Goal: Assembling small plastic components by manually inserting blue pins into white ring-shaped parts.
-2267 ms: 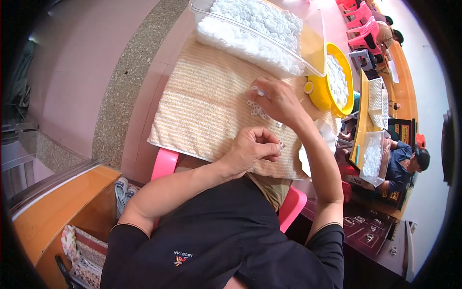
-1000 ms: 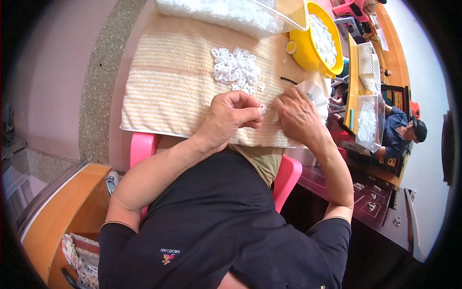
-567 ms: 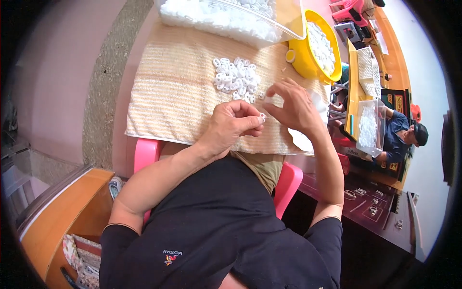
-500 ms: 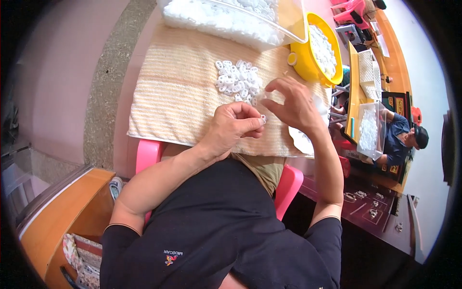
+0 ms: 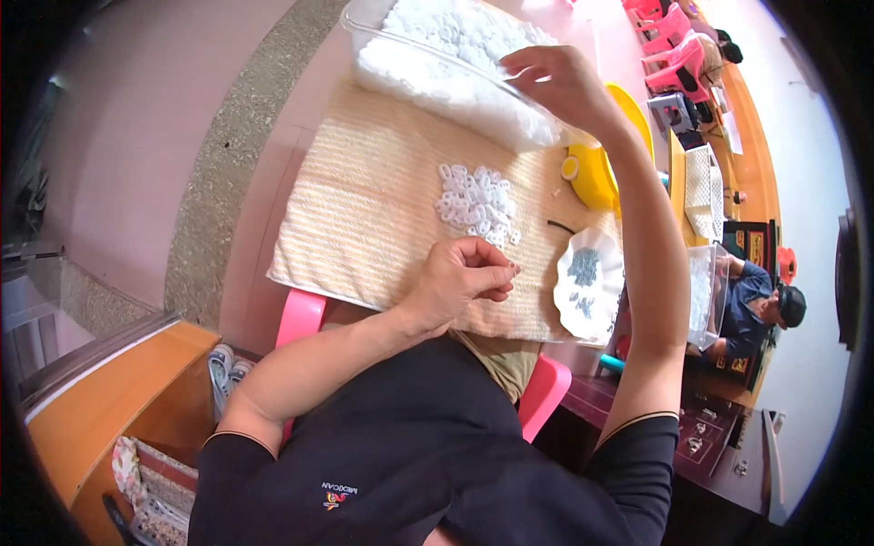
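Observation:
My left hand point(image 5: 466, 280) is closed in a pinch above the near part of a striped towel point(image 5: 364, 182). A tiny bit of something shows at its fingertips, too small to name. Beyond it lies a pile of small white plastic pieces with holes point(image 5: 475, 202). My right hand point(image 5: 560, 86) reaches over the right side of a clear plastic bin point(image 5: 437, 50) heaped with white pieces. Its fingers are bent and apart, with nothing visible between them. A white scalloped dish point(image 5: 592, 314) holding small dark grey pieces sits right of my left hand.
A yellow basin point(image 5: 596, 177) stands behind the dish, partly hidden by my right forearm. A short black strip point(image 5: 561, 226) lies on the towel. At the right, another person point(image 5: 751, 300) sits by a clear bin point(image 5: 706, 291). Pink chair arms point(image 5: 544, 396) flank me.
My right hand has moved away from my left hand, up and over the clear bin. The left hand stays pinched. The view has shifted, and more of the scalloped dish shows.

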`<action>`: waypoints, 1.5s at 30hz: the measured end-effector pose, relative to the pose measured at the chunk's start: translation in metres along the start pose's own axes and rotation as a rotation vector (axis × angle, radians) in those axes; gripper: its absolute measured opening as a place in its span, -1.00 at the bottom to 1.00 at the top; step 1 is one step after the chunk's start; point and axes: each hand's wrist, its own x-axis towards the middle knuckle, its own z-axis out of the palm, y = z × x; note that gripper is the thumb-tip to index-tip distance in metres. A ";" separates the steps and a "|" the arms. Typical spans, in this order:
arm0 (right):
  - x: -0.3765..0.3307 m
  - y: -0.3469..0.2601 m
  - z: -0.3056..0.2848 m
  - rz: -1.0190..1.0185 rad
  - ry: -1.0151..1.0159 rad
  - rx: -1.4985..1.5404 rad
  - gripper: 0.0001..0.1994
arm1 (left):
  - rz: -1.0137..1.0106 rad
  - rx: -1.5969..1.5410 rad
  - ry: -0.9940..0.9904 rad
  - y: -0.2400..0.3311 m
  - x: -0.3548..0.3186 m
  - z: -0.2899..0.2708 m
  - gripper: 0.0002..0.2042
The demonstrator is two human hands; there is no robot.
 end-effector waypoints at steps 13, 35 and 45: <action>0.054 0.013 0.033 -0.080 -0.620 -0.096 -0.48 | 0.026 0.000 -0.011 0.003 0.004 0.000 -0.92; 0.032 -0.008 -0.001 0.251 -0.155 0.002 -0.60 | 0.057 0.019 0.003 0.007 0.005 -0.004 -0.93; -0.016 -0.059 -0.031 -0.085 0.176 0.066 -0.71 | 0.042 0.025 0.023 0.007 0.005 -0.004 -0.92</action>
